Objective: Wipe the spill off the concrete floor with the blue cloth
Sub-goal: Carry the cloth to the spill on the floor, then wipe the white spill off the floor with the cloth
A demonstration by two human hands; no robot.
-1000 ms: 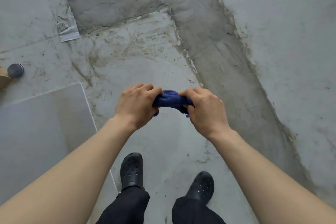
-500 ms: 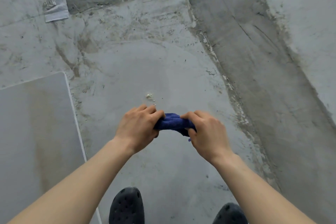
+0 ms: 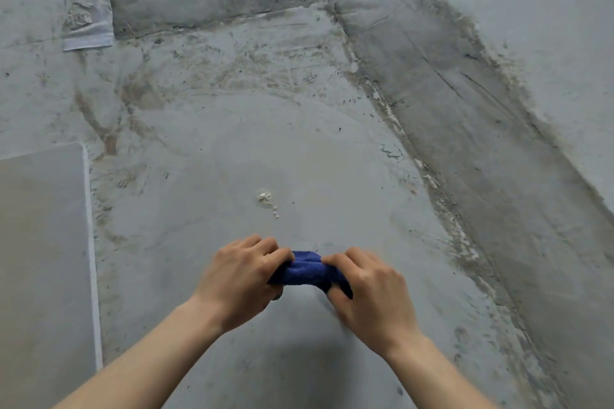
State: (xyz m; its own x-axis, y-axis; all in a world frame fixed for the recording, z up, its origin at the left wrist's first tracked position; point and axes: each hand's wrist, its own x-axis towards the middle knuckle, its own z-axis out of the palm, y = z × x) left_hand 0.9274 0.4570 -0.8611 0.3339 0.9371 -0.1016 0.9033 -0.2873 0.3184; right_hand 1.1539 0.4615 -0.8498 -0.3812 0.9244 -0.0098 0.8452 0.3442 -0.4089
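A small blue cloth (image 3: 307,271) is bunched between both hands, low over the concrete floor (image 3: 206,276). My left hand (image 3: 237,279) grips its left end and my right hand (image 3: 372,292) grips its right end. A little way beyond the hands, a small whitish spill (image 3: 266,200) with a short trail of droplets lies on the smooth grey floor. Most of the cloth is hidden inside the two fists.
A pale floor tile (image 3: 40,259) with a white edge lies at the left. A rough, darker strip of cement (image 3: 465,109) runs across the top and down the right. A torn scrap of tape or plastic (image 3: 87,29) lies at the upper left.
The view has dropped closer to the floor and my shoes have left the frame. The spill has come into sight ahead of the hands, which still hold the cloth between them.
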